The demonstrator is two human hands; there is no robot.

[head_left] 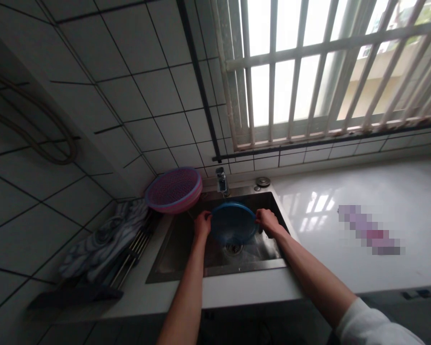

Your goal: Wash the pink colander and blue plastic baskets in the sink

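Observation:
I hold a blue plastic basin (232, 223) over the steel sink (179, 258), below the tap (221, 182). My left hand (202, 224) is closed on its left rim and my right hand (267, 221) is closed on its right rim. The basin tilts toward me, above the sink drain (233, 248).
A pink-purple colander (173, 189) leans at the sink's back left corner. A patterned cloth (104, 239) lies on a dish rack (129, 258) to the left. A white counter (362, 201) stretches right, under a barred window (326, 67). Tiled wall (129, 96) rises on the left.

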